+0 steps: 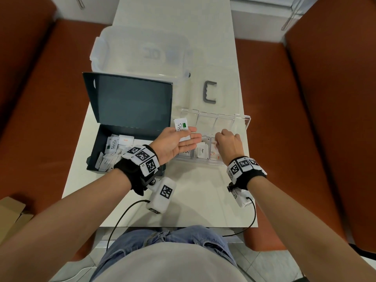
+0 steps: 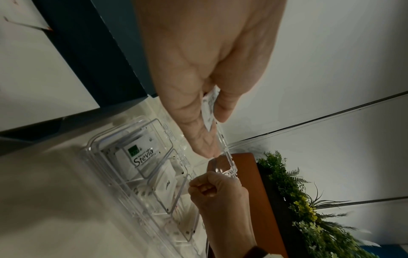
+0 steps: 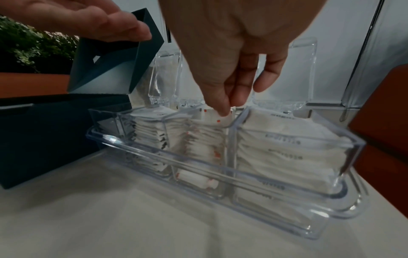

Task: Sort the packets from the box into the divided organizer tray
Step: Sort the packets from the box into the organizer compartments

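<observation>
The dark box (image 1: 95, 148) lies open on the left of the table, with several white packets (image 1: 114, 147) loose inside. Right of it stands the clear divided tray (image 1: 203, 162), its lids tipped back and its compartments stacked with packets. My left hand (image 1: 191, 135) hovers palm up over the tray's left end, thumb pinning a Stevia packet (image 1: 181, 128) against the fingers; the left wrist view shows that packet (image 2: 209, 106) edge-on. My right hand (image 1: 218, 140) reaches down into the third compartment. There its thumb and forefinger (image 3: 223, 108) pinch a red-marked packet (image 3: 217, 118) on top of the stack.
A clear lidded bin (image 1: 142, 51) stands behind the box, and a grey U-shaped handle (image 1: 210, 94) lies behind the tray. Orange benches (image 1: 284, 98) flank the narrow white table (image 1: 193, 200). The wrist cameras' cables trail off its near edge.
</observation>
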